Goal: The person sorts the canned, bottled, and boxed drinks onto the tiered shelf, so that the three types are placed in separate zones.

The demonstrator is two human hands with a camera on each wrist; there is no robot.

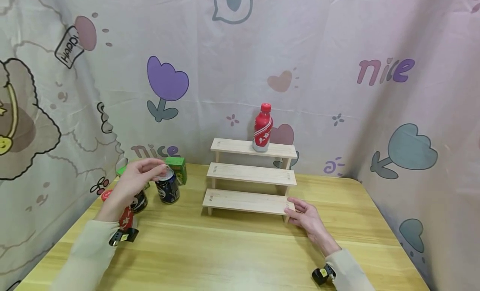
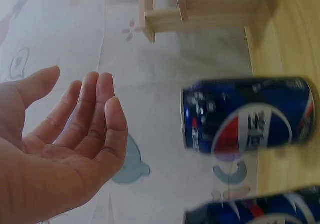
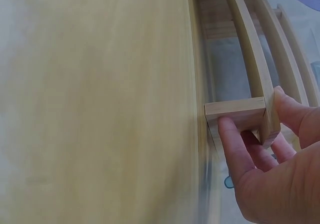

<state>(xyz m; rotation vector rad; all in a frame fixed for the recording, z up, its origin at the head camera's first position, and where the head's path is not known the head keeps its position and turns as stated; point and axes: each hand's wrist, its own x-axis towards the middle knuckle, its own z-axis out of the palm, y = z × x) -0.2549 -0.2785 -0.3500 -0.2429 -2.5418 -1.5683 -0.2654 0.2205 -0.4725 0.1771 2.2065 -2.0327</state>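
Observation:
At the left of the table, my left hand (image 1: 139, 178) hovers by the top of a dark blue Pepsi can (image 1: 168, 191). The left wrist view shows a gap between that can (image 2: 250, 115) and the loosely bent fingers, with nothing in the hand. My right hand (image 1: 308, 219) grips the right end of the lowest step of a three-tier wooden display shelf (image 1: 240, 200). In the right wrist view, thumb and fingers hold the step's end around its support leg (image 3: 235, 109). On the top step stands a red bottle (image 1: 262, 130) with a red cap.
Behind the first can is a green box (image 1: 181, 170). A second Pepsi can (image 1: 139, 202) and another red bottle (image 1: 126, 219) stand partly hidden by my left forearm. A printed curtain (image 1: 232, 53) hangs behind the wooden table (image 1: 225, 257).

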